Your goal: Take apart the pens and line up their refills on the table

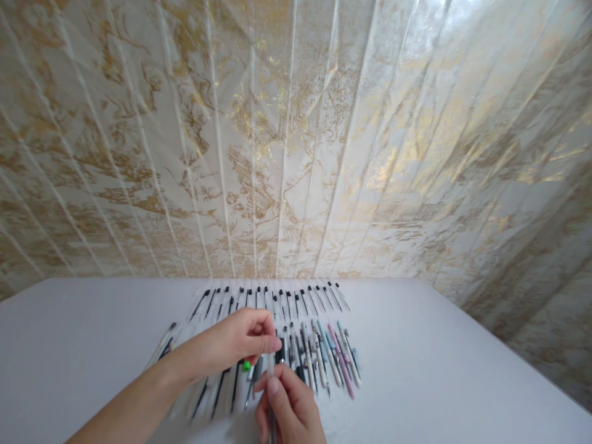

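Note:
A slim, pale see-through pen [271,365] stands nearly upright between my hands. My right hand [291,404] is closed around its lower part, thumb along the side. At the top end, my left hand [252,333] is closed in a pinch; whether a refill is also between those fingers I cannot tell. Just beyond and to the right lies a group of pens in white, pink, blue and black, among them a pink pen [341,361]. Below my left wrist are several dark-tipped refills [221,394] and a small bright green cap [246,365], partly covered by the hand.
A row of thin clear refills with black ends [266,299] runs along the back of the white table [416,357]. More pens [161,345] lie left of my forearm. Behind the table hangs a pleated white and gold curtain [277,154].

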The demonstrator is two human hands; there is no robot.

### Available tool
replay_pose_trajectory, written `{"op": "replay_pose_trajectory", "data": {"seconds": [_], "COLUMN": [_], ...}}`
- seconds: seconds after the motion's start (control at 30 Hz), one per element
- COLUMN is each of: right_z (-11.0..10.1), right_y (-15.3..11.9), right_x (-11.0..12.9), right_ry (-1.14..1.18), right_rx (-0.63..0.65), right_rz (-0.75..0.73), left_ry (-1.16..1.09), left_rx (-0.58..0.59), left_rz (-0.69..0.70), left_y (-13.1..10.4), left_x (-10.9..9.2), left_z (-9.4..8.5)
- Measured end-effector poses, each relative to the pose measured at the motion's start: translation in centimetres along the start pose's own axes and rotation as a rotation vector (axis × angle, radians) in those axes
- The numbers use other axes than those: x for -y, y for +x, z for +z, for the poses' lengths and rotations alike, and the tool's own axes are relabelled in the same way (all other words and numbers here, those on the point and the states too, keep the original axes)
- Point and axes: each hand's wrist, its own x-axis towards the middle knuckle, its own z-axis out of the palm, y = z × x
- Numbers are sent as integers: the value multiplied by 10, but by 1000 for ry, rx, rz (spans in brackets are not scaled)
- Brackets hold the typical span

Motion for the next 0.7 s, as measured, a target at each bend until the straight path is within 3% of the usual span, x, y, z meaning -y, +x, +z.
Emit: {"op": "replay_pose_trajectory", "data": {"seconds": [0.23, 0.57, 0.7], "right_z": [0, -1, -1], "right_y": [1, 4, 4], "right_x": [13, 11, 7], "right_ry": [146, 141, 126], "right_rx": [48, -14, -12], "right_rz": [73, 59, 54], "left_ry": [-106, -194, -243], "left_rx": [35, -71, 39], "left_rz": [7, -37, -24], "left_y": [-3, 1, -1], "left_x": [-10, -5, -8], "left_z": [-2, 10, 7]}}
